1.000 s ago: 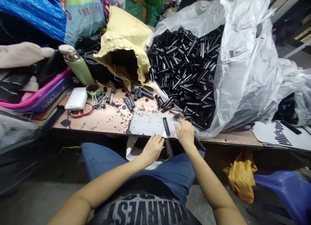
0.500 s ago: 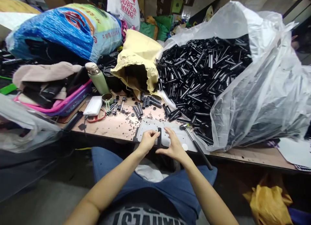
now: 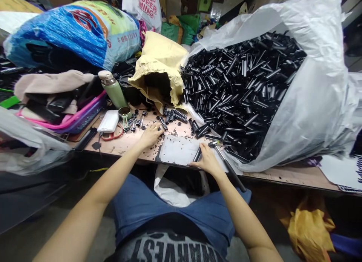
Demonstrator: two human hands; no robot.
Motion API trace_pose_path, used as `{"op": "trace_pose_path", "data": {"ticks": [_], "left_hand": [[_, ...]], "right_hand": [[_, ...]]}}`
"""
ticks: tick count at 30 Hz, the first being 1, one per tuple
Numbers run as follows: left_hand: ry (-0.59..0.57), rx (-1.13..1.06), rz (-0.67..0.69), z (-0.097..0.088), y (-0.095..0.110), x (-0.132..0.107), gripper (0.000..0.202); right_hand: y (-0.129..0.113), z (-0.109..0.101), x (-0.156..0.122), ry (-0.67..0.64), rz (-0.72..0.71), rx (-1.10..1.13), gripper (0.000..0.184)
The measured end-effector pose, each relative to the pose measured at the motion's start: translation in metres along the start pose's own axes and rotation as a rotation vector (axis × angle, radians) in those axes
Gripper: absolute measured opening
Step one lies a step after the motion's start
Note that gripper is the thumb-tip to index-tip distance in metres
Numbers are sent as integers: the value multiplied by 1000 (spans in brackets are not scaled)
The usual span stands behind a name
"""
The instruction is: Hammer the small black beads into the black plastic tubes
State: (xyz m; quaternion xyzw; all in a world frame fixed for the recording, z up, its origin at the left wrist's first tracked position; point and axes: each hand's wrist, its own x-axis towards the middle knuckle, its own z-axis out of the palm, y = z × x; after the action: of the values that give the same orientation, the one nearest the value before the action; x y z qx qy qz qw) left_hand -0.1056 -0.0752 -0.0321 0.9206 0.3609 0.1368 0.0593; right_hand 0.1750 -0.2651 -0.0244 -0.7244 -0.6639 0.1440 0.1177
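Note:
My right hand (image 3: 208, 160) is curled around a short black tube (image 3: 197, 154), which stands out past the fingers over the white plate (image 3: 177, 150). Further left, my left hand (image 3: 152, 135) reaches over the pink tabletop, its fingertips closed at a black ridged cylinder that they largely cover. Just beyond those fingers lies another black ridged cylinder (image 3: 163, 123). A small group of similar pieces (image 3: 178, 116) rests behind it. Beside my right hand, a hammer (image 3: 230, 167) lies with its handle over the table edge.
A big clear plastic bag (image 3: 313, 88) spills black tubes (image 3: 234, 88) on the right. A yellow paper sack (image 3: 161, 52) opens toward me. Tiny dark bits (image 3: 138, 145) litter the tabletop. At left stand a green flask (image 3: 114, 90), a white power bank (image 3: 109, 121) and a pink basket (image 3: 70, 122).
My left hand has left the black tube and moved left and away to the ridged cylinders. My right hand has closed around the tube, which now lies tilted. The clear bag's opening has spread wider.

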Motion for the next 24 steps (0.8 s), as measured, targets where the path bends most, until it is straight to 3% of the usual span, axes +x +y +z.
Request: {"op": "trace_pose_path", "data": {"ticks": [2, 5, 9, 12, 14, 18, 21, 24], "left_hand": [[14, 4, 68, 3, -6, 3, 36], [114, -256, 22, 3, 11, 4, 29], [237, -936, -218, -1, 57, 5, 39], [254, -1499, -360, -7, 87, 5, 38], [250, -1754, -437, -13, 101, 4, 35], [193, -1910, -517, -22, 122, 2, 39], [151, -1922, -591, -21, 136, 2, 45], [185, -1928, -658, -18, 150, 2, 38]], "right_hand": [[3, 1, -3, -26, -8, 4, 107], [4, -2, -5, -65, -9, 2, 107], [3, -6, -5, -62, 5, 30, 112], [1, -6, -7, 0, -13, 130, 121], [-3, -8, -9, 57, -68, 213, 125], [-24, -20, -12, 188, -216, 301, 126], [-45, -30, -8, 281, -416, 356, 124], [-61, -35, 1, 283, -581, 419, 121]]}}
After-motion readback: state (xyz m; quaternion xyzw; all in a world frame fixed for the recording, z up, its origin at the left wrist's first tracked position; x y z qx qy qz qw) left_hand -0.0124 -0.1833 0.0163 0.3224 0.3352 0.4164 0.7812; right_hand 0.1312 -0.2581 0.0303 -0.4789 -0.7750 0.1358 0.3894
